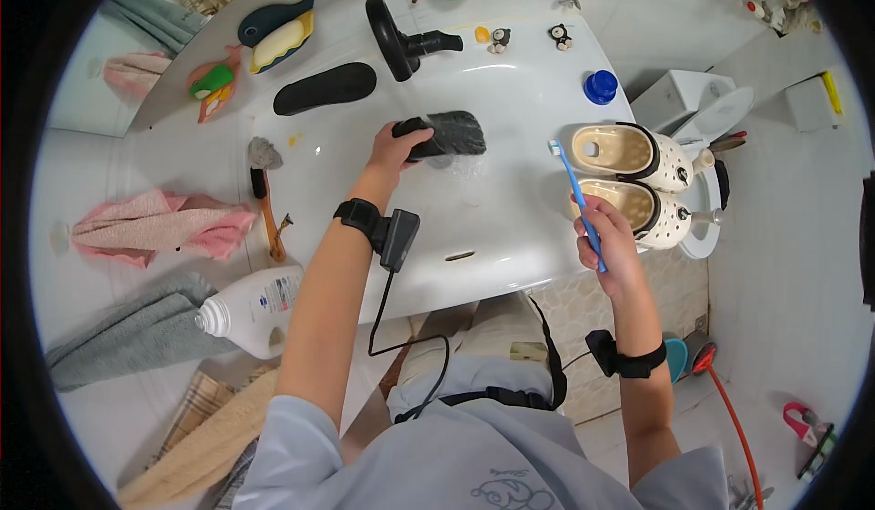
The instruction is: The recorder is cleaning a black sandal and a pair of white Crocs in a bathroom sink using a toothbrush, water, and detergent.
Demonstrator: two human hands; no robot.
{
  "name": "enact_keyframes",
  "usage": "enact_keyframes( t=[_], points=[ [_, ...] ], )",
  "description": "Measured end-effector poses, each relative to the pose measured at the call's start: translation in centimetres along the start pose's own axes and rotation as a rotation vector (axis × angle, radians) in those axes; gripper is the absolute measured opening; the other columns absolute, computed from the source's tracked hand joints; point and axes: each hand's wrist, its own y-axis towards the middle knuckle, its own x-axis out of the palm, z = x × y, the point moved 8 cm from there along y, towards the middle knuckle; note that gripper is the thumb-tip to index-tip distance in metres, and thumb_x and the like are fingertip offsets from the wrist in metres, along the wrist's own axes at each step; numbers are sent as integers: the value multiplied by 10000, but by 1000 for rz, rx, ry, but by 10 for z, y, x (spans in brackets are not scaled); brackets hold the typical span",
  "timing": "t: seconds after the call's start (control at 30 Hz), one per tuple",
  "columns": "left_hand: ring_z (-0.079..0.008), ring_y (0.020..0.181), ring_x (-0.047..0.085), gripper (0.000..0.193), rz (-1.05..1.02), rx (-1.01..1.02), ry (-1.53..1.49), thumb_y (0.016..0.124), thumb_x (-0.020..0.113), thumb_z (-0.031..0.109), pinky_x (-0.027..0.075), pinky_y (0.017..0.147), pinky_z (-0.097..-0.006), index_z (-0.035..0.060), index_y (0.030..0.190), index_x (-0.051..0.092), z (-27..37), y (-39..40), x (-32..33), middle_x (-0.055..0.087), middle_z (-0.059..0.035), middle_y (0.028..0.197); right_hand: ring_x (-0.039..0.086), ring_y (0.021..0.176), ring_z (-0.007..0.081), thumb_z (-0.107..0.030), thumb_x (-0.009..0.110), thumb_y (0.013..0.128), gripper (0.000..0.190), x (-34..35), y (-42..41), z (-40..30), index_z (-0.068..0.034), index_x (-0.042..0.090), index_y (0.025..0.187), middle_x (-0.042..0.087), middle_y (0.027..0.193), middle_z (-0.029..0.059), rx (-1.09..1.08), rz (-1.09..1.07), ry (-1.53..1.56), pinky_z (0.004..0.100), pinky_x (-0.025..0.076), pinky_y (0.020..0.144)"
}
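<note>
My left hand (395,149) grips one end of a dark, wet-looking shoe insole (459,132) over the white washbasin (506,230). Clear water glistens in the basin just below its free end. In my right hand (612,240) is a blue toothbrush (578,195), its bristle head pointing up and away from me. Beside that hand, a pair of cream clogs with black straps, the farther one (612,148) and the nearer one (618,206), rests at the basin's right edge. A second black insole (325,89) lies on the left rear of the basin, near the black faucet (403,42).
A blue cap (601,87) stands at the right rear rim. To the left are a wooden-handled brush (268,212), a grey scrubber (264,153), a whale-shaped soap dish (281,35) and a white detergent bottle (256,312). A toilet (690,103) is beyond the clogs.
</note>
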Motion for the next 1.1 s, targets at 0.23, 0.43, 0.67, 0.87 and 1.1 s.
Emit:
enact_keyframes(
  t=[0.23,0.43,0.67,0.87,1.1],
  points=[
    [-206,912,599,453,-96,-63,-133,751,706,152,525,772,-363,1,1121,494,-14,-37,-25,589,-110,1026,347,377,45,-164,475,906,253,-16,-15,21,-34,515,1120,484,686,9,44,62,-24,201,225,331],
    [-226,933,597,439,-31,-304,-227,772,690,162,532,791,-382,-2,1126,488,-81,-108,-56,582,-117,1040,323,373,41,-218,454,944,252,7,-8,49,-76,519,1142,468,623,-1,151,6,-299,193,225,324],
    [-216,929,600,342,159,-74,-624,815,615,129,515,808,-373,20,1116,494,-91,-159,-115,586,-98,1046,293,388,53,-200,426,932,216,79,37,65,-80,508,1092,447,617,-1,282,-168,-167,201,210,345],
    [-263,1010,570,366,268,31,-895,805,592,99,464,913,-407,5,1145,497,-111,-193,-133,571,-134,1115,311,446,50,-178,428,923,225,136,81,52,-85,486,1120,466,703,9,250,-243,7,193,228,375],
    [-280,1078,519,427,262,99,-1045,778,585,87,441,942,-435,19,1183,470,-124,-205,-135,520,-140,1172,269,448,53,-178,430,932,284,157,106,37,-91,446,1202,415,682,6,201,-326,-7,190,204,369]
  ],
)
